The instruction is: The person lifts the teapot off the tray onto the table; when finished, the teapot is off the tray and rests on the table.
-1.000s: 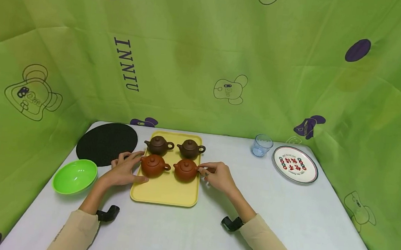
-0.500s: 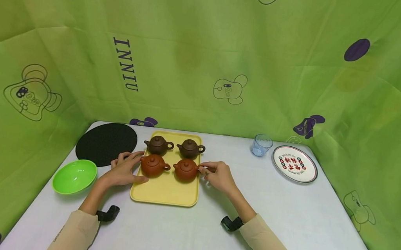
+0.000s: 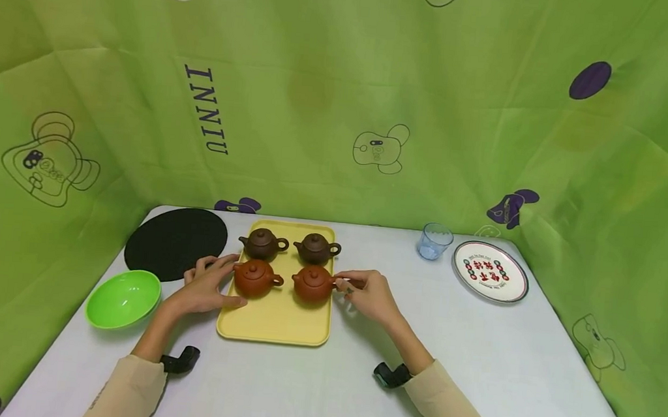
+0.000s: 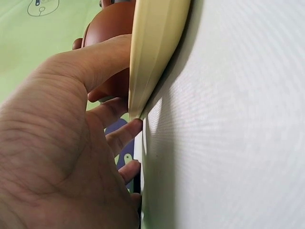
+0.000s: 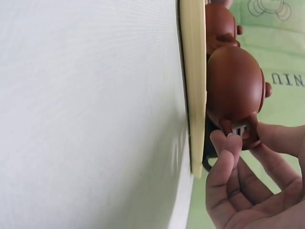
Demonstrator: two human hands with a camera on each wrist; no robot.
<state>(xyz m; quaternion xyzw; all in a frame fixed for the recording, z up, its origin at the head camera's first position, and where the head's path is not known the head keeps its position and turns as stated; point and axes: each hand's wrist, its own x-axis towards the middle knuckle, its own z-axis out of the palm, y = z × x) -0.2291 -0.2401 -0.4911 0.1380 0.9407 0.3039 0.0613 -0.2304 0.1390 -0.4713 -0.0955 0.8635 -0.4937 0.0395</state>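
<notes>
Two reddish-brown clay teapots stand side by side on a yellow tray [image 3: 274,328], with two dark brown teapots behind them. My right hand [image 3: 369,296] pinches the handle of the right reddish-brown teapot [image 3: 311,285], which sits close to the tray's right rim; the right wrist view shows thumb and fingers at that handle. My left hand [image 3: 205,288] lies at the tray's left rim, thumb over the rim and fingers spread, beside the left reddish-brown teapot [image 3: 252,279]. The fingers reach near its spout; whether they touch it I cannot tell. The dark brown teapots [image 3: 262,245] stand untouched.
A green bowl [image 3: 123,300] and a black round mat [image 3: 175,242] lie left of the tray. At the back right stand a blue glass [image 3: 434,241] and a white plate [image 3: 490,272] with red lettering. A green curtain [image 3: 307,101] encloses the white table [image 3: 474,376].
The right reddish-brown teapot has shifted slightly to the right with my right hand on its handle. My left hand has stayed in place. The head view has tilted a little.
</notes>
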